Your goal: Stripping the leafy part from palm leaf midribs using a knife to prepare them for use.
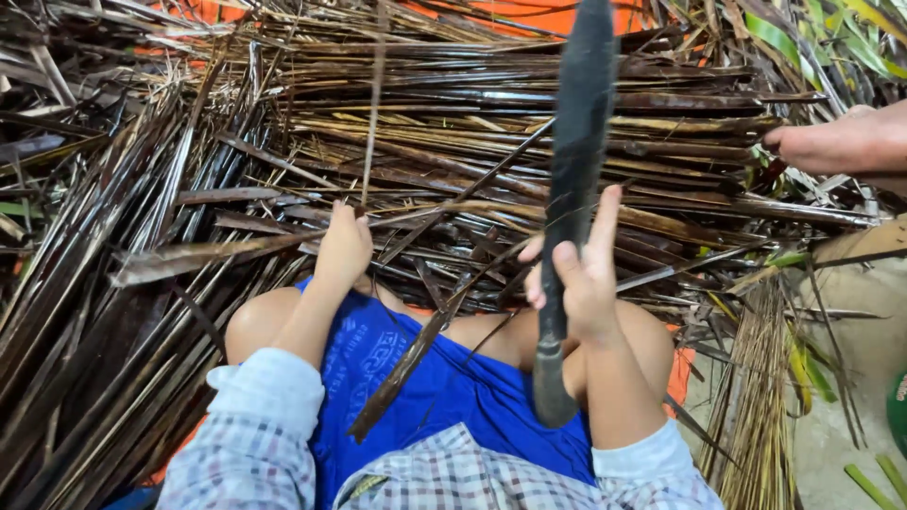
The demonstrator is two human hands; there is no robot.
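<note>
Floor is buried in dark dried palm leaves [453, 142], mostly unsorted. Left hand [342, 247] pinches a thin leaf rib [373, 113] rising above it. Right hand [581, 274] grips a long dark knife [576, 151], index finger extended, blade up. Stripping looks barely begun.

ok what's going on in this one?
A seated person is working over a big heap of dark dried palm leaf strips. The right hand holds a long dark blade upright by its handle, tip pointing away. The left hand pinches a thin leaf strip rising from the pile. One loose strip lies across the blue shorts. Another person's foot rests on the heap at right.
</note>
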